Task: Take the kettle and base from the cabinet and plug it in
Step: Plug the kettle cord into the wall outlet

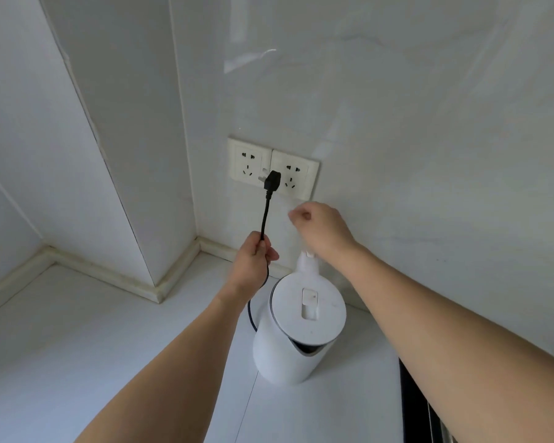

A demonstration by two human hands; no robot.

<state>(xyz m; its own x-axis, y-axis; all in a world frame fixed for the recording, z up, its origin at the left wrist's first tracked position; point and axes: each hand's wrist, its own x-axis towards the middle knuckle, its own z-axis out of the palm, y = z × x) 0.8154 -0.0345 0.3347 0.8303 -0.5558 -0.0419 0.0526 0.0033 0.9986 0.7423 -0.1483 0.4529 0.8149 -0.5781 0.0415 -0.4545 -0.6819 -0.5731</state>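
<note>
Head view: left hand grips the black cord, plug raised just before the wall sockets; right hand curled, empty, above white kettle standing near the counter's back edge.

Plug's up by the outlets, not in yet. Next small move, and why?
Probably bring the right hand to grip the plug body: the left hand holds only the cord below it, so the plug floats before the sockets, prongs unseated, with little aim.
</note>
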